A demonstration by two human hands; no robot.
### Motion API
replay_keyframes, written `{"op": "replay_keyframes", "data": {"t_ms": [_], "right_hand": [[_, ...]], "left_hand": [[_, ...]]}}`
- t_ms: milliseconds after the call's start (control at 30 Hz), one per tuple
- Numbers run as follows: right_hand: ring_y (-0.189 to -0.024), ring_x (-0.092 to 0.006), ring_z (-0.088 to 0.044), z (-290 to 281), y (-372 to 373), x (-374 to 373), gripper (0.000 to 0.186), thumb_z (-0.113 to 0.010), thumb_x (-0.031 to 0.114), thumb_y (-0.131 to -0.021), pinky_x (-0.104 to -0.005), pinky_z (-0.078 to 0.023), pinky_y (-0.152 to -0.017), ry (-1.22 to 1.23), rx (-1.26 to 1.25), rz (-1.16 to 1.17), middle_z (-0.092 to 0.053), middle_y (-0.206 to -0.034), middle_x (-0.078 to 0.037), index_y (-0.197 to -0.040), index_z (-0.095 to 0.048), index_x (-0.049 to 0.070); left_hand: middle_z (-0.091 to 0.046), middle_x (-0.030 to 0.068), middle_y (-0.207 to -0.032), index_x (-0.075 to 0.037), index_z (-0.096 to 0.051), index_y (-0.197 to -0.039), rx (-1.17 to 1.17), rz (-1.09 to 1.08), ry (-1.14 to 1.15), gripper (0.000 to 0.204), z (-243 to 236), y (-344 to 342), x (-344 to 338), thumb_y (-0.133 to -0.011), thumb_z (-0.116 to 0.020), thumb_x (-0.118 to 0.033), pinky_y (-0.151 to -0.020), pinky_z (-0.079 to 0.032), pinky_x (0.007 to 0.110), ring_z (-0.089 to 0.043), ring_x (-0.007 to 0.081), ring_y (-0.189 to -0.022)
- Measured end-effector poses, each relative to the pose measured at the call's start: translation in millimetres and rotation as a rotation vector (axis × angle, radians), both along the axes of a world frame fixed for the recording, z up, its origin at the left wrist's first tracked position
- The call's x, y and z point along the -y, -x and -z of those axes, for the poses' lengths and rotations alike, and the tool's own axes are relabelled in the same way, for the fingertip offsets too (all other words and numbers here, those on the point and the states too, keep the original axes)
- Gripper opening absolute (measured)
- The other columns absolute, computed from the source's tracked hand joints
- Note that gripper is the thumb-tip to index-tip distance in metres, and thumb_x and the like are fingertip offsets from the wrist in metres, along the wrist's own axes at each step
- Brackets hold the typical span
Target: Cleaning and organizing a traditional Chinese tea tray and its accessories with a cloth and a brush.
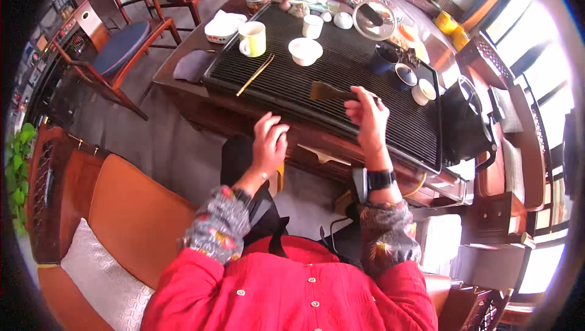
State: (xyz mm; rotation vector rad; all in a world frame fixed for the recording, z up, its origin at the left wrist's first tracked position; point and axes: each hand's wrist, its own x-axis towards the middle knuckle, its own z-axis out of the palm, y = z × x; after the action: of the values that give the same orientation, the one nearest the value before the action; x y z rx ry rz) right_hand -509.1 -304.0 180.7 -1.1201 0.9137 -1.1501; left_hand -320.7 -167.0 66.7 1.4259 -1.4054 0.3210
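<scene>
My right hand (369, 116) is closed around the dark handle of a flat tea brush (328, 91), held over the front part of a black ribbed tea tray (286, 92). The bristles point left; whether they touch the tray I cannot tell. Short of the tray's front edge hovers my left hand (270, 145), its fingers loosely bent and apart, with nothing in it. Wooden tongs (255, 75) lie slantwise on the tray's left part. Beyond them stand a pale yellow and white mug (253, 39), a white bowl (305, 52) and a small white cup (312, 27).
At the tray's right are a dark blue cup (383, 60), another white cup (423, 92) and a black kettle (464, 117). A folded grey cloth (194, 65) and a white box (224, 26) lie left. Wooden chairs (122, 47) stand far left.
</scene>
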Motion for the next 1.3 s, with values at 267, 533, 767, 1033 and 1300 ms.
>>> {"op": "replay_keyframes", "data": {"t_ms": [267, 533, 767, 1033, 1300], "right_hand": [[-0.053, -0.0088, -0.056, 32.7, 40.8, 8.9, 0.027, -0.065, 0.031, -0.088, -0.0215, -0.039, -0.047, -0.09, -0.044, 0.064, -0.069, -0.073, -0.007, -0.098, -0.071, 0.006], [-0.042, -0.0087, -0.049, 44.0, 133.5, 26.8, 0.032, -0.065, 0.034, -0.09, -0.0202, -0.033, -0.038, -0.029, 0.004, 0.504, -0.059, -0.056, -0.004, -0.089, -0.067, 0.003], [-0.041, -0.0105, -0.051, 68.5, 145.8, 44.0, 0.035, -0.065, 0.036, -0.091, -0.0233, -0.042, -0.038, 0.077, -0.015, 0.625, -0.056, -0.053, -0.004, -0.084, -0.065, 0.002], [-0.042, -0.0104, -0.051, 68.6, 135.7, 45.8, 0.034, -0.067, 0.035, -0.09, -0.0246, -0.042, -0.04, 0.054, 0.006, 0.593, -0.056, -0.053, -0.003, -0.078, -0.062, 0.004], [-0.043, -0.0128, -0.055, 61.3, 139.5, 37.4, 0.039, -0.065, 0.037, -0.091, -0.0268, -0.045, -0.041, 0.07, -0.057, 0.587, -0.06, -0.055, -0.007, -0.074, -0.058, 0.002]], "left_hand": [[-0.061, 0.0091, -0.085, -0.007, -0.063, -0.087, -0.244, -0.133, -0.339, 0.015, 31.8, -91.5, -124.2, -0.079, -0.057, 0.004, -0.075, -0.049, 0.037, -0.061, 0.0283, -0.086], [-0.055, 0.0131, -0.098, -0.008, -0.056, -0.104, 0.024, -0.337, -0.284, 0.022, -13.3, -126.5, -56.6, -0.084, -0.063, -0.009, -0.087, -0.043, 0.044, -0.051, 0.034, -0.098], [-0.053, 0.0188, -0.105, -0.006, -0.054, -0.115, 0.204, -0.405, -0.457, 0.042, -42.0, -133.4, 22.2, -0.083, -0.071, -0.027, -0.091, -0.043, 0.047, -0.05, 0.0383, -0.103], [-0.066, 0.0159, -0.103, -0.006, -0.058, -0.114, 0.272, -0.271, -0.433, 0.022, -14.6, -169.2, 28.8, -0.094, -0.055, -0.016, -0.082, -0.051, 0.044, -0.063, 0.0355, -0.095], [-0.064, 0.0188, -0.09, -0.008, -0.056, -0.102, 0.094, -0.28, -0.397, 0.01, -21.6, -145.6, 30.9, -0.093, -0.057, -0.011, -0.074, -0.049, 0.047, -0.062, 0.0408, -0.087]]}}
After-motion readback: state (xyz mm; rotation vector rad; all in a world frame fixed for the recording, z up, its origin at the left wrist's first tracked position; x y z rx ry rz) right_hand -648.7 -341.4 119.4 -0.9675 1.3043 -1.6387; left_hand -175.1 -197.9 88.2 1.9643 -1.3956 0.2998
